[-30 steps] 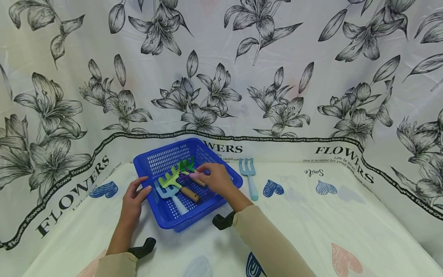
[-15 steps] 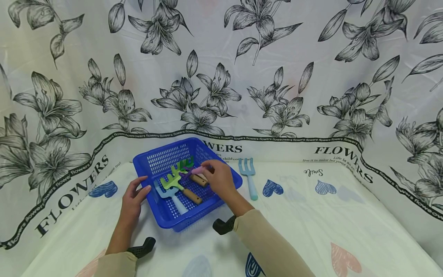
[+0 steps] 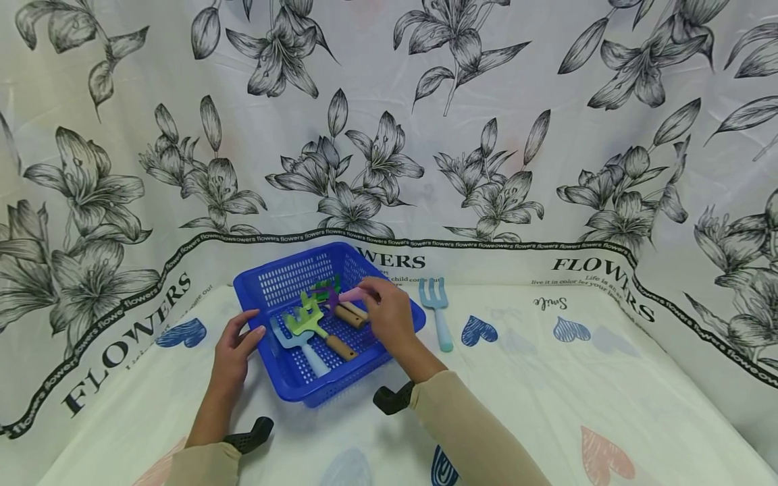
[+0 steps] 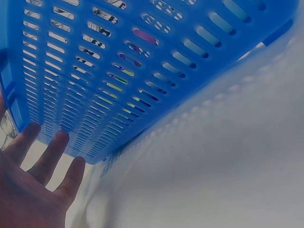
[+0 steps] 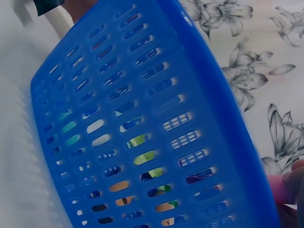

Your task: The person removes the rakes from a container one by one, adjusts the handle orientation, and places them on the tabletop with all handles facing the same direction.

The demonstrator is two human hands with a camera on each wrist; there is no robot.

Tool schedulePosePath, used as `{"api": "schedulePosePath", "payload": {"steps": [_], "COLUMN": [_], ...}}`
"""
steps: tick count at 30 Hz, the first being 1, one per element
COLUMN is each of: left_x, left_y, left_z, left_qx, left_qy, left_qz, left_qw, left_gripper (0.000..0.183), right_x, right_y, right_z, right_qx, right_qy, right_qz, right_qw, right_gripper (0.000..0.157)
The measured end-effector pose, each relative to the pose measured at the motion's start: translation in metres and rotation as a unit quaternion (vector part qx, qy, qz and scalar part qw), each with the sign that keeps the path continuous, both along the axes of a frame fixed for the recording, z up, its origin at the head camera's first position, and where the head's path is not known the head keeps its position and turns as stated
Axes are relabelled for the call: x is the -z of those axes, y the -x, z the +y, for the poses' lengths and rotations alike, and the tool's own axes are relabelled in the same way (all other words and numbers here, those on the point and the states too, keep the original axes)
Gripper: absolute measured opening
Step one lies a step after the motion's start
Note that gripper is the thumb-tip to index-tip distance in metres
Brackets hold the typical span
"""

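My right hand (image 3: 389,314) pinches the pink handle of a small purple-headed garden rake (image 3: 351,295) over the right part of the blue basket (image 3: 292,393). The same handle shows at the right edge of the right wrist view, beyond the basket wall. At the basket's left rim, my left hand (image 3: 234,351) touches with thumb and fingertips; its fingers look straight and spread in the left wrist view. Inside lie a pale blue hand fork (image 3: 316,361), a light green rake (image 3: 308,317) with a wooden handle, and a darker green tool (image 3: 328,285) partly behind the purple head.
Another light blue hand fork (image 3: 439,307) lies on the white heart-printed cloth (image 3: 516,405), just right of the basket. Behind everything hangs a flower-printed curtain (image 3: 486,81). Black wrist mounts (image 3: 392,398) stick out from both sleeves.
My right hand has drawn the purple rake slightly right and up, showing more of the wooden handles beneath. The light green rake has shifted a little to the right. My left hand has stayed put.
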State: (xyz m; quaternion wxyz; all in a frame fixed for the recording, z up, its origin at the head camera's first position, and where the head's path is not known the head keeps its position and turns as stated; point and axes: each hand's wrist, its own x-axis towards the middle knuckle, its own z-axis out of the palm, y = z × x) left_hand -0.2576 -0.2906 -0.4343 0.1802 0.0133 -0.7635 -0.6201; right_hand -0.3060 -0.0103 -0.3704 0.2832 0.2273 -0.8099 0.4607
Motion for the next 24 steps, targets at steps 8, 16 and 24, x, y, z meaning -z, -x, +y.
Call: {"api": "schedulePosePath", "payload": {"steps": [8,16,24], "left_x": [-0.004,-0.004,-0.002], "left_y": [-0.001,0.000,-0.002], "left_z": [0.001,0.000,-0.002], "left_qx": [0.008,0.003,0.002], "left_qy": [-0.012,-0.003,0.008], "left_qz": [-0.001,-0.002,0.005], "left_qw": [0.9999,1.0000,1.0000], "left_gripper": [0.054,0.054,0.056], "right_x": [-0.003,-0.005,-0.016], "right_y": [0.007,0.010,0.010], "right_z": [0.007,0.022,0.032], "right_qx": [0.012,0.033,0.039], "right_qy": [-0.030,-0.047,-0.049], "right_qz": [0.081,0.109,0.110], "right_qw": [0.996,0.992,0.992], "right_gripper": [0.013,0.014,0.016]}}
